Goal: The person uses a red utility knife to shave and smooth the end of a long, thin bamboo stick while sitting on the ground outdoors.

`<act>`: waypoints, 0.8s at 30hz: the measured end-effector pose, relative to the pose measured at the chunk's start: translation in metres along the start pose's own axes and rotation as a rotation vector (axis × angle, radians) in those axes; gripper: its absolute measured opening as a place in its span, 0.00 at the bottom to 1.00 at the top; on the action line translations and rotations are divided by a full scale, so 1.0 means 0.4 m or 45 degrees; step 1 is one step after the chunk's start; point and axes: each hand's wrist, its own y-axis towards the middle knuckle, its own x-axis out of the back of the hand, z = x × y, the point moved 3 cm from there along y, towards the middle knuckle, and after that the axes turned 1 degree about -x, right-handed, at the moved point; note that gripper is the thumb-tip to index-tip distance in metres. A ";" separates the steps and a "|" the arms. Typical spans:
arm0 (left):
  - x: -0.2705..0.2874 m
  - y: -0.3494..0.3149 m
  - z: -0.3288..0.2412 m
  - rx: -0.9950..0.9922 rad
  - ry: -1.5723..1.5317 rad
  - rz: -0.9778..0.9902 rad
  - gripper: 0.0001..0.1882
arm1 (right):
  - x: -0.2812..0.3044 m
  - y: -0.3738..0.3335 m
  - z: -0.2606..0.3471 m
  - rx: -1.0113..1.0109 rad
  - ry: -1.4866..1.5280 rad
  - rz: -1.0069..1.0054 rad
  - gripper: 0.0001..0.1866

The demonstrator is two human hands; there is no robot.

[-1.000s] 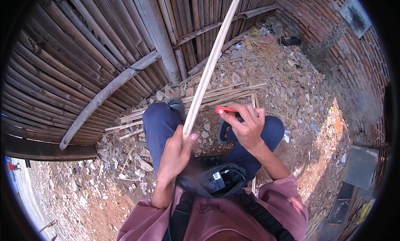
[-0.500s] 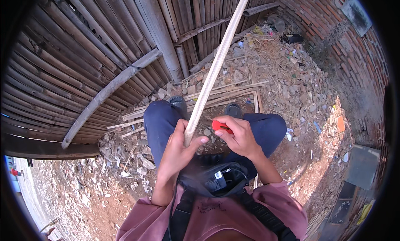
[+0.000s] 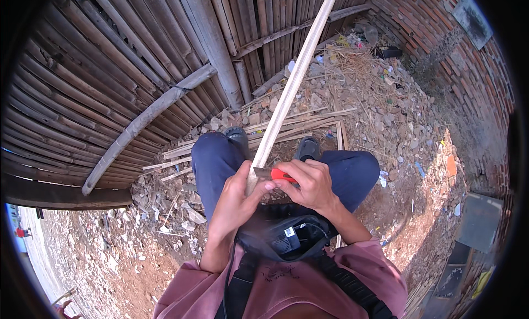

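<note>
Evidently, the step in hand is blade work on the near end of a pale strip (image 3: 287,101), which looks like split wood or bamboo. The left hand (image 3: 231,200) is closed around that end, its thumb (image 3: 268,185) stretched toward the right hand (image 3: 313,182), which is wrapped around a red-handled knife (image 3: 281,176). The blade (image 3: 264,173) lies across the strip just above the left grip and appears to meet the wood, though whether it has bitten in cannot be told.

The strip slants up and away between the bent knees in dark trousers (image 3: 215,159), its far end running out of view at the top. Below the hands, a dark open pouch (image 3: 259,239) sits against the person's front. Past the feet, more loose strips (image 3: 295,132) lie on the rubble-strewn ground (image 3: 380,120), with a bamboo fence (image 3: 143,60) to the left and a brick wall (image 3: 410,15) at the far right.

As a judgement, the next move calls for a steady left hold and a controlled stroke by the right, the blade kept at a shallow angle. The left thumb sits very near the edge, so a slip could cut it.
</note>
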 end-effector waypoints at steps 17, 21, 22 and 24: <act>-0.009 -0.001 0.005 0.091 -0.186 0.040 0.21 | -0.006 0.000 0.008 -0.001 0.003 0.033 0.16; -0.013 0.005 0.015 0.058 -0.065 0.088 0.17 | -0.007 -0.004 0.003 0.024 -0.053 -0.019 0.15; -0.011 0.001 0.016 0.061 -0.046 0.070 0.16 | -0.007 -0.001 0.006 0.027 -0.059 -0.024 0.15; -0.007 -0.008 0.013 0.066 -0.007 0.032 0.16 | -0.005 0.005 0.014 0.039 -0.068 -0.032 0.14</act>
